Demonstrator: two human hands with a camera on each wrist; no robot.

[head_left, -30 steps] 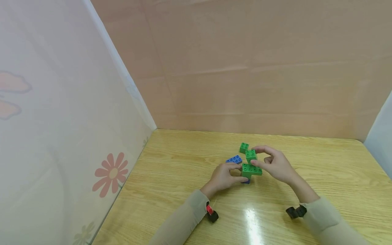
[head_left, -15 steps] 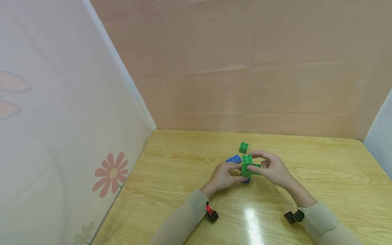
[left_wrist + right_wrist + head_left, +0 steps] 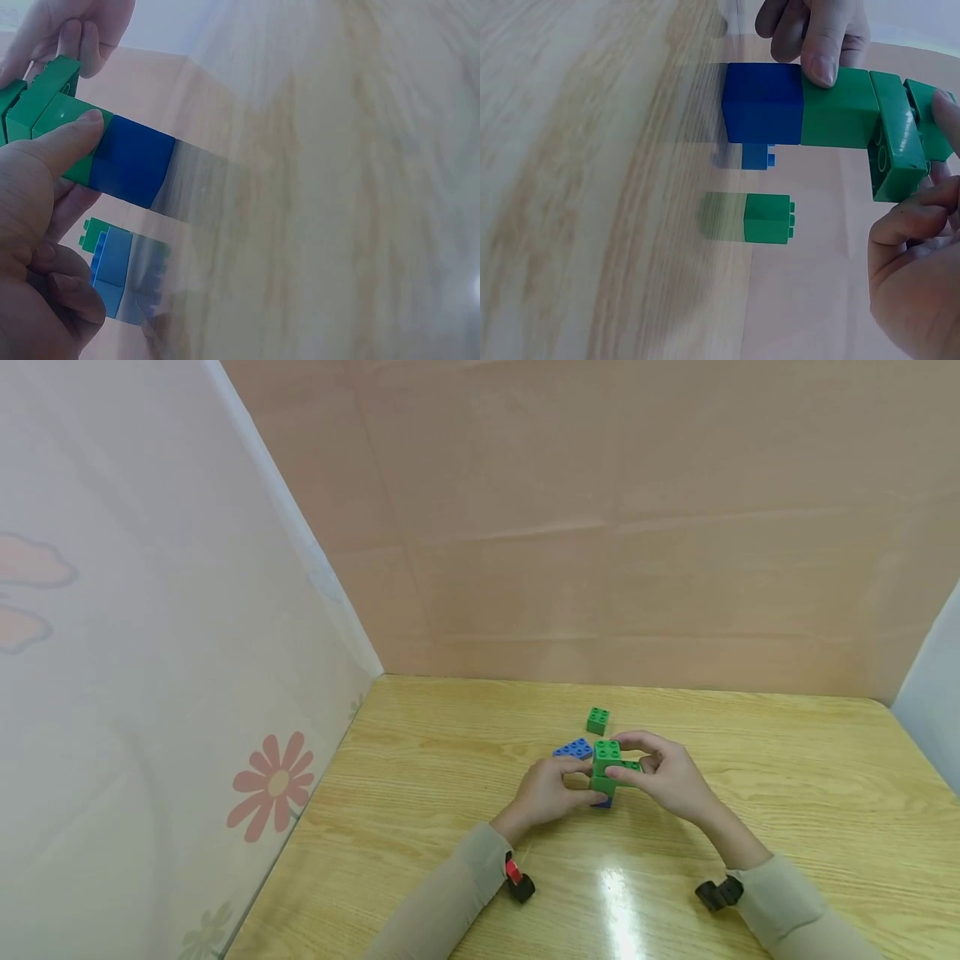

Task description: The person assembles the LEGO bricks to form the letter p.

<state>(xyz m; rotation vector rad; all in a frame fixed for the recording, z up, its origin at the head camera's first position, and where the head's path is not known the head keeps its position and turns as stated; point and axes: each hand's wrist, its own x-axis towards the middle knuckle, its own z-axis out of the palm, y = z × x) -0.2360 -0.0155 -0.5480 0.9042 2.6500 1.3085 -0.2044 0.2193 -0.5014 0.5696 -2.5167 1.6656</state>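
A small stack of toy building bricks stands upright on the table. Its base is a dark blue brick [image 3: 763, 103], with a green brick [image 3: 844, 112] on it. Across that lies a longer, thinner green brick [image 3: 898, 135] that juts out to the right. My left hand [image 3: 551, 792] pinches the stack from the left, thumb on the lower green brick. At the top, my right hand [image 3: 671, 777] holds a square green brick [image 3: 606, 758] between thumb and fingers, over the left end of the long one. In the right wrist view a narrow gap with studs shows between these two.
Behind the stack, a loose green brick [image 3: 597, 721] rests on the wooden table [image 3: 435, 735]. A blue brick with a slanted outline [image 3: 573, 750] lies just beyond my left hand. A pale wall [image 3: 187, 610] borders the left side, a tan one [image 3: 600, 568] the back.
My right hand has moved left and slightly down, bringing the square green brick from above and behind the stack onto its top left end. The left hand has kept its place.
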